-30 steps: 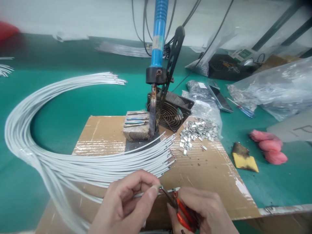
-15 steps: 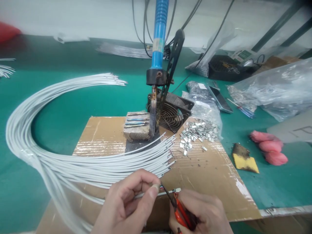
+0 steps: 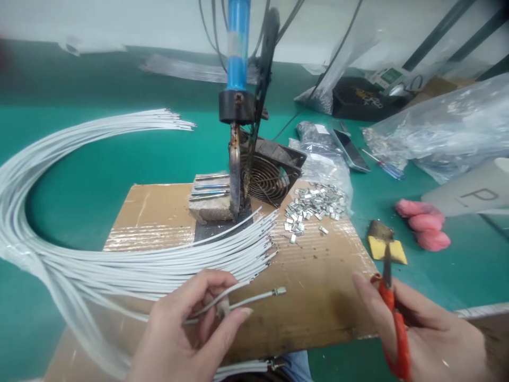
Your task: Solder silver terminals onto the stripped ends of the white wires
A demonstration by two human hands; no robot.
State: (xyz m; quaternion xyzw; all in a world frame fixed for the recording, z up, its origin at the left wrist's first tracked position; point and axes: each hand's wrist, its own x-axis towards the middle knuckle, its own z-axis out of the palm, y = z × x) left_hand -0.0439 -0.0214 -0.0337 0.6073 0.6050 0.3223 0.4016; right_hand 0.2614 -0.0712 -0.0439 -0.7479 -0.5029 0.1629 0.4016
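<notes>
Green tabletop (image 3: 119, 159) is backed by a pale wall (image 3: 151, 26), with dark cords (image 3: 336, 55) strung in front of it. Laid on the tabletop is a worn cardboard sheet (image 3: 318, 265), marked with pale scuffs and small dark specks.

Two white wires are held in the left hand (image 3: 183, 329), the thumb and fingers being closed around them. One, the terminated wire (image 3: 254, 298), is extended toward the right and is tipped with a silver metal terminal (image 3: 279, 291); the upper wire (image 3: 222, 293) is curved over the fingers. By the right hand (image 3: 429, 331), well apart from the left, a pair of red-handled scissors (image 3: 401, 339) is gripped, with the dark blade pointed upward. Whether the blades are parted cannot be told.

A large bundle of white wires (image 3: 159, 265) is curved in a C shape at the left, its lower ends being fanned over the cardboard. More wire ends (image 3: 246, 367) can be seen at the bottom edge, below the cardboard.

Behind the fanned ends, a blue-handled soldering iron (image 3: 237, 58) is mounted tip downward, just beside a block (image 3: 212, 204) on which thin metal rods (image 3: 212, 187) are laid. A round-grilled fan (image 3: 264, 178) is placed behind the iron. To the right, loose metal terminals (image 3: 314, 204) are heaped near a clear bag (image 3: 330, 172). Beyond them are placed a phone (image 3: 352, 151), a screwdriver (image 3: 385, 164), a scorched yellow sponge (image 3: 376, 246) and a pink bundle (image 3: 423, 225).
</notes>
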